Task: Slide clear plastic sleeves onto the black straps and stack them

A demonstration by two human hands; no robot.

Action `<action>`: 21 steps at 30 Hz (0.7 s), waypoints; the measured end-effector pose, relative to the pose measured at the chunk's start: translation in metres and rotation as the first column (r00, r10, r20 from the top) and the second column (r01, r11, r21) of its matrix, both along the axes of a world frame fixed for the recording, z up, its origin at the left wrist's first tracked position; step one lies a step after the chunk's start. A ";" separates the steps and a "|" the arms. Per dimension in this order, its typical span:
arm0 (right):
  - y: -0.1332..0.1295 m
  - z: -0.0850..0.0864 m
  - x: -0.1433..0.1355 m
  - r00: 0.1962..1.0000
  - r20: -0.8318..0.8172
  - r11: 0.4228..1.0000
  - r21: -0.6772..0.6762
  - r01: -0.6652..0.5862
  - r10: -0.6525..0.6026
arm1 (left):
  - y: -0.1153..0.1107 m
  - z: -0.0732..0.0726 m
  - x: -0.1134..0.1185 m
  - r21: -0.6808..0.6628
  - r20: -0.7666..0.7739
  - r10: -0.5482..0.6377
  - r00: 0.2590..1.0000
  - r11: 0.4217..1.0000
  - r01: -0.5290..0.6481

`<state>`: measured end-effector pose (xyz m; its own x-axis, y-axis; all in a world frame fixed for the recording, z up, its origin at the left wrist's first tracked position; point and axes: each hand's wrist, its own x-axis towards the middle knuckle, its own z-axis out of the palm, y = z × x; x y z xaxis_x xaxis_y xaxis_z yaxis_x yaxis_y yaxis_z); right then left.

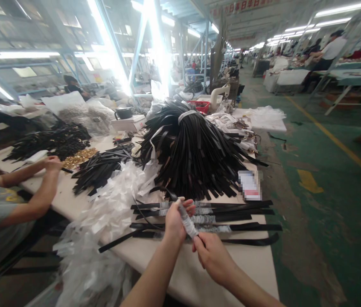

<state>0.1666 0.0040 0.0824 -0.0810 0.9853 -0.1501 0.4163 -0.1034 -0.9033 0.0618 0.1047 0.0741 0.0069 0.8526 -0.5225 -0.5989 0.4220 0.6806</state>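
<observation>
Between my two hands a black strap wrapped in crinkled clear plastic [187,221] runs at a slant. My left hand [173,222] grips its upper part, thumb along the strap and fingertips showing behind it. Its lower end is pinched by my right hand [211,254], fingers curled closed. Beneath and behind them several black straps [247,227] lie side by side across the table, many with plastic sleeves round their middles. Just beyond rises a big bundle of loose black straps [196,149], tied at the top with a pale band.
A heap of clear plastic strips [113,209] spills over the table's near-left edge. Behind it lie short black strips [103,164] and small gold pieces [80,157]. At left, a co-worker's hands [52,164] hold a dark strip. A blurred rectangular item [250,185] lies right of the bundle.
</observation>
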 end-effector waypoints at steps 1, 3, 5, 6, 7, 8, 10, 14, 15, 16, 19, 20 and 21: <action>0.001 0.001 0.001 1.000 -0.006 1.000 -0.001 0.007 -0.007 | -0.009 -0.002 0.006 0.032 -0.042 0.004 0.999 0.999 -0.002; 0.002 0.007 0.005 0.999 -0.034 1.000 -0.010 0.000 0.000 | -0.034 -0.001 0.015 0.054 -0.046 -0.052 0.998 0.997 0.055; 0.001 0.016 0.014 0.995 -0.090 0.998 -0.047 -0.049 0.044 | -0.052 0.009 0.012 0.075 -0.007 -0.044 0.999 0.996 0.045; 0.000 0.022 0.021 0.989 -0.127 0.993 -0.079 -0.090 0.079 | -0.055 0.018 0.005 0.107 0.016 -0.007 1.000 0.994 0.005; -0.002 0.027 0.028 0.979 -0.164 0.983 -0.115 -0.140 0.120 | -0.054 0.027 -0.004 0.145 0.039 0.027 0.999 0.989 -0.032; -0.003 0.033 0.037 0.968 -0.193 0.970 -0.149 -0.194 0.164 | -0.051 0.037 -0.015 0.179 0.059 0.056 0.997 0.982 -0.065; -0.005 0.042 0.058 0.950 -0.193 0.940 -0.192 -0.283 0.246 | -0.040 0.053 -0.038 0.248 0.063 0.120 0.991 0.960 -0.132; 0.007 0.047 0.099 0.940 0.004 0.925 -0.181 -0.335 0.341 | -0.022 0.047 -0.072 0.323 -0.052 0.220 0.974 0.927 -0.192; 0.013 0.044 0.108 0.937 0.065 0.930 -0.163 -0.329 0.343 | -0.019 0.038 -0.078 0.309 -0.091 0.215 0.972 0.934 -0.178; 0.020 0.041 0.114 0.933 0.126 0.937 -0.137 -0.320 0.337 | -0.017 0.028 -0.083 0.289 -0.129 0.211 0.969 0.943 -0.167; 0.041 0.028 0.127 0.905 0.289 0.950 -0.068 -0.305 0.311 | -0.010 -0.003 -0.100 0.247 -0.216 0.277 0.936 0.943 -0.222; 0.046 0.023 0.129 0.893 0.324 0.949 -0.065 -0.308 0.312 | -0.008 -0.010 -0.106 0.261 -0.237 0.348 0.907 0.922 -0.286; 0.051 0.019 0.131 0.883 0.350 0.948 -0.067 -0.311 0.314 | -0.007 -0.016 -0.114 0.290 -0.255 0.431 0.865 0.888 -0.357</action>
<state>0.2976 0.0551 0.1017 -0.3248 0.9161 -0.2351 0.7181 0.0771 -0.6916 -0.0518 0.0977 0.0584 -0.4823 0.8436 -0.2361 -0.4292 0.0074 0.9032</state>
